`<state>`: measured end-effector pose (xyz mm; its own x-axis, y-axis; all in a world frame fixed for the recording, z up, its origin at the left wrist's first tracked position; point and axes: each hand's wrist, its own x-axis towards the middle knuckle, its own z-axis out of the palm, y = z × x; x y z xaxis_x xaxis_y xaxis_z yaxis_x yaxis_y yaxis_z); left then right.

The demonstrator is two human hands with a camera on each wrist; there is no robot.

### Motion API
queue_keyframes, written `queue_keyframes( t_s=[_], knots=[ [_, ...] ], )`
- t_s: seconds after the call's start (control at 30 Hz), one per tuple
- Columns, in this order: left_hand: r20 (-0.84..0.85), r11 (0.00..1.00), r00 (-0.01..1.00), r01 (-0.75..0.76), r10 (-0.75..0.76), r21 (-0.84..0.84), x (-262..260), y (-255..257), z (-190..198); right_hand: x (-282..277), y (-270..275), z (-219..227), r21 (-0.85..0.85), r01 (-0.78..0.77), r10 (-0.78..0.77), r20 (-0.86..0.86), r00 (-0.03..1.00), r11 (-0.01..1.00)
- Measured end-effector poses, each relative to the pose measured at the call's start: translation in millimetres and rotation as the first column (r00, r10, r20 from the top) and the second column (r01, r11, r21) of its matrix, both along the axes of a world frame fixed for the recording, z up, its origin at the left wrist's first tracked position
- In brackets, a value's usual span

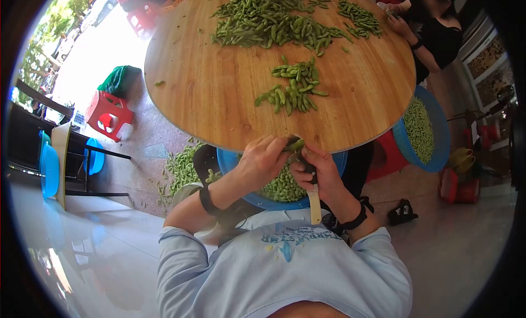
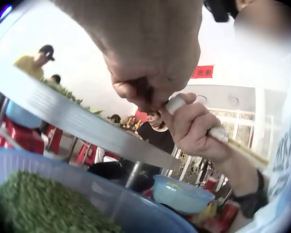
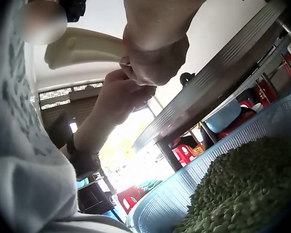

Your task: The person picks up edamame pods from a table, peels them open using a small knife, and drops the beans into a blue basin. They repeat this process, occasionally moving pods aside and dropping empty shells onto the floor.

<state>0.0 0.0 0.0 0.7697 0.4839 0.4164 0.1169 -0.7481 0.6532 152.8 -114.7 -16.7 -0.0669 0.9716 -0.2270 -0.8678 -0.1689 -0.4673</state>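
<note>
Fingers of the left hand (image 1: 262, 160) are curled in and pinching a green pod (image 1: 294, 145) right at the edge of the round wooden table (image 1: 208, 87); fingers of the right hand (image 1: 320, 172) are wrapped tight around a small knife (image 1: 312, 194), pale handle sticking back toward the person's chest, dark blade end up by the pod; both hands are basically touching each other around that one pod. From the left wrist view the left hand (image 2: 150, 53) fills the top of the picture with its fingertips bunched together, and the right hand (image 2: 196, 128) sits just behind it gripping the knife handle (image 2: 237, 143); can't really make out the pod itself there. Right wrist view shows the same clamp from below, right hand (image 3: 155, 51) closed on the cream handle (image 3: 82, 46), left hand (image 3: 121, 94) just behind it.

Directly under the hands is a blue basket (image 1: 233, 167) full of shelled green beans (image 1: 282, 186); it's on the person's lap, tucked half under the table rim. On the tabletop there's a small heap of pods (image 1: 293, 87) near the hands and a much bigger spread of pods (image 1: 274, 22) further back; another blue tub of beans (image 1: 422, 129) sits off to the right, and loose pods (image 1: 178, 172) litter the floor on the left; a red stool (image 1: 109, 115) stands beyond them.
</note>
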Motion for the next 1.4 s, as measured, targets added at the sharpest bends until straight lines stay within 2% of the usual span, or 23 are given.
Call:
queue_keyframes(
  t_s=[0.07, 0.1, 0.17, 0.2, 0.23, 0.27, 0.3, 0.33, 0.37, 0.4, 0.47, 0.5, 0.57, 0.6, 0.67, 0.9, 1.0, 1.07, 1.2, 1.27, 1.3, 1.37, 1.4],
  knots=[
    [-0.057, 0.963, 0.998, -0.004, 0.02, 0.27, 0, 1, 7, -1, 2, 3, -0.001, 0.0, 0.0, -0.013, 1.0, 1.0],
    [-0.062, 0.957, 0.998, -0.002, 0.021, 0.289, -1, 5, 7, -3, 8, -1, 0.019, 0.0, 0.0, -0.018, 1.0, 1.0],
    [0.067, 0.999, 0.997, 0.028, -0.025, -0.044, 2, 6, 8, -4, 8, -2, 0.037, 0.033, -0.036, 0.057, 0.998, 0.999],
    [0.063, 0.999, 0.998, 0.03, -0.027, -0.044, 1, 5, 9, -6, 6, -1, 0.037, 0.035, -0.037, 0.052, 0.998, 0.999],
    [0.007, 0.939, 1.0, 0.008, -0.006, -0.343, 0, 3, 11, -8, 3, 3, 0.011, 0.054, -0.055, 0.135, 0.989, 0.999],
    [-0.042, 0.799, 0.999, -0.025, -0.001, -0.601, 1, 3, 11, -7, 3, 4, -0.003, 0.073, -0.071, 0.227, 0.971, 0.997],
    [-0.04, 0.8, 0.999, -0.024, 0.0, -0.6, 3, 3, 11, -6, 3, 2, -0.001, 0.073, -0.071, 0.229, 0.971, 0.997],
    [-0.071, 0.741, 0.997, -0.055, 0.01, -0.669, 5, 3, 10, -5, 2, -2, 0.068, 0.088, -0.109, 0.453, 0.885, 0.994],
    [-0.104, 0.676, 0.994, -0.088, 0.016, -0.731, 7, 2, 10, -4, 1, -5, 0.138, 0.088, -0.157, 0.646, 0.747, 0.986],
    [-0.105, 0.676, 0.994, -0.086, 0.013, -0.732, 8, 0, 8, -5, 2, -5, 0.137, 0.091, -0.159, 0.645, 0.747, 0.986],
    [-0.125, 0.917, 0.991, -0.096, 0.051, -0.386, 7, -8, 2, -8, 5, -6, 0.329, 0.235, -0.385, 0.887, 0.257, 0.915],
    [-0.128, 0.916, 0.99, -0.097, 0.051, -0.389, 7, -13, 5, -7, 5, -8, 0.325, 0.235, -0.382, 0.887, 0.259, 0.916],
    [-0.182, 0.958, 0.982, -0.099, 0.05, -0.269, 7, -20, 13, -2, 7, -11, 0.466, 0.145, -0.467, 0.884, -0.035, 0.873],
    [-0.185, 0.957, 0.981, -0.102, 0.052, -0.272, 6, -22, 13, -1, 5, -9, 0.463, 0.144, -0.464, 0.885, -0.032, 0.874],
    [-0.162, 0.973, 0.987, -0.018, -0.02, -0.23, 4, -25, 11, 1, 1, 0, 0.463, 0.0, -0.455, 0.871, -0.183, 0.886],
    [-0.17, 0.969, 0.983, 0.028, -0.071, -0.245, 1, -25, -3, -4, 4, -13, 0.531, -0.088, -0.538, 0.821, -0.192, 0.843],
    [-0.12, 0.957, 0.988, 0.056, -0.093, -0.284, -6, -25, -3, -5, 2, -13, 0.442, -0.138, -0.459, 0.875, -0.15, 0.887],
    [-0.236, 0.955, 0.965, 0.039, -0.112, -0.293, -20, -25, 7, -6, 0, -10, 0.477, -0.227, -0.518, 0.836, -0.18, 0.849],
    [-0.355, 0.944, 0.91, 0.1, -0.214, -0.313, -61, -19, 21, -13, -3, -20, 0.434, -0.253, -0.485, 0.852, -0.196, 0.865],
    [-0.366, 0.935, 0.927, -0.056, -0.082, -0.35, -70, -19, 24, -22, -1, -4, 0.465, -0.236, -0.485, 0.874, -0.029, 0.853],
    [-0.371, 0.936, 0.925, -0.064, -0.074, -0.347, -70, -18, 26, -24, -2, 4, 0.469, -0.24, -0.487, 0.873, -0.022, 0.85],
    [-0.329, 0.934, 0.944, -0.111, -0.008, -0.339, -59, -12, 32, -24, 3, 17, 0.352, -0.152, -0.344, 0.936, 0.076, 0.924],
    [-0.318, 0.949, 0.948, -0.074, -0.029, -0.308, -52, -14, 35, -26, 4, 12, 0.408, -0.153, -0.406, 0.913, 0.046, 0.9]
  ],
)
